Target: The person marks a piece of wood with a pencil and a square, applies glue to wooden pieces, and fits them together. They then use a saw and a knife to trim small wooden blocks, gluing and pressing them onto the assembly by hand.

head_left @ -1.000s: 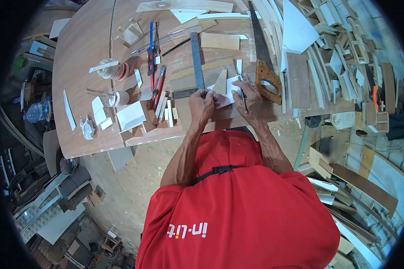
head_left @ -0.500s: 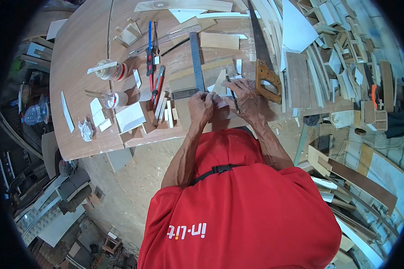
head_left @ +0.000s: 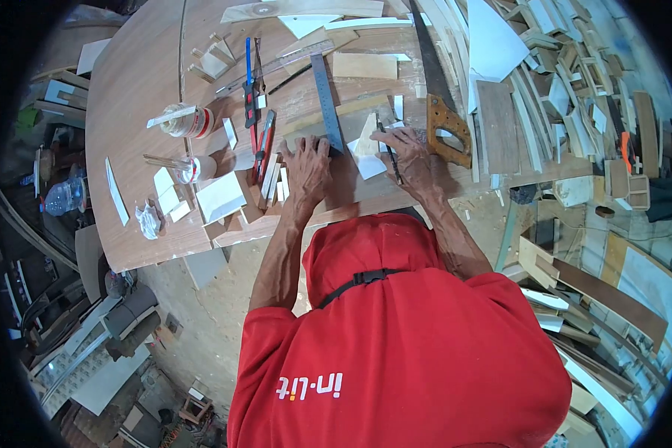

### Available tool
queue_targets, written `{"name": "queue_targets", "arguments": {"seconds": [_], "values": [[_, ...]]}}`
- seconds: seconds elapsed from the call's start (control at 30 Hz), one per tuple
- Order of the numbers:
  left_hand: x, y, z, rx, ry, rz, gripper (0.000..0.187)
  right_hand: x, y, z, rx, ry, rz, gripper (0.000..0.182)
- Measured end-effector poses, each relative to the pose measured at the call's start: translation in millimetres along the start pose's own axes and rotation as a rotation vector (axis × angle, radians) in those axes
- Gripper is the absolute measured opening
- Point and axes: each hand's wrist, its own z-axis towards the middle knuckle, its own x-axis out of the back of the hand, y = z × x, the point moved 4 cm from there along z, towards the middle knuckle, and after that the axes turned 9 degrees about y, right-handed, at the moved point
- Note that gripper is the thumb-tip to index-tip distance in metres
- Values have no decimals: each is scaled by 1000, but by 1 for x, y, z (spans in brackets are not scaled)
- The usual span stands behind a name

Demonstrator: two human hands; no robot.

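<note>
My left hand [head_left: 308,170] is over the dark stock of a try square, its fingers bent down onto it and hiding most of it. The square's steel blade [head_left: 326,101] points away across the table. In my right hand [head_left: 411,158] is a thin dark pencil [head_left: 389,154], held between the fingers beside a pale pointed piece [head_left: 366,138]. A small white piece [head_left: 372,166] lies between my hands, at the foot of the pointed one. Beneath these lies a flat wooden board [head_left: 343,116].
A handsaw [head_left: 446,127] lies right of my right hand. Left of my left hand are a red cutter [head_left: 263,142], a blue-and-black cutter [head_left: 249,97], small wood strips and two glue jars [head_left: 194,123]. Wood offcuts [head_left: 500,123] crowd the table's right side.
My left hand has left the small white piece and moved left onto the square's stock. The white piece now lies on the table. My right hand stays nearly in place with the pencil.
</note>
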Motion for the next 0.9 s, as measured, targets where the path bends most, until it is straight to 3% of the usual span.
{"name": "queue_targets", "arguments": {"seconds": [0.13,0.27,0.63,0.73,0.9], "values": [[10,15,-6,-8,-17,-126,38,-2,4,-3,-29,23,2,39],[5,31,-18,-58,-8,-327,50,-5,8,-6,-75,38,28,40],[-5,27,-27,-120,-88,-282,50,-4,6,-9,-97,90,66,39],[-3,27,-29,-177,-6,-284,53,-5,8,-10,-104,95,63,39],[-3,29,-33,-180,-95,-291,55,-7,9,-10,-100,105,46,39]]}}
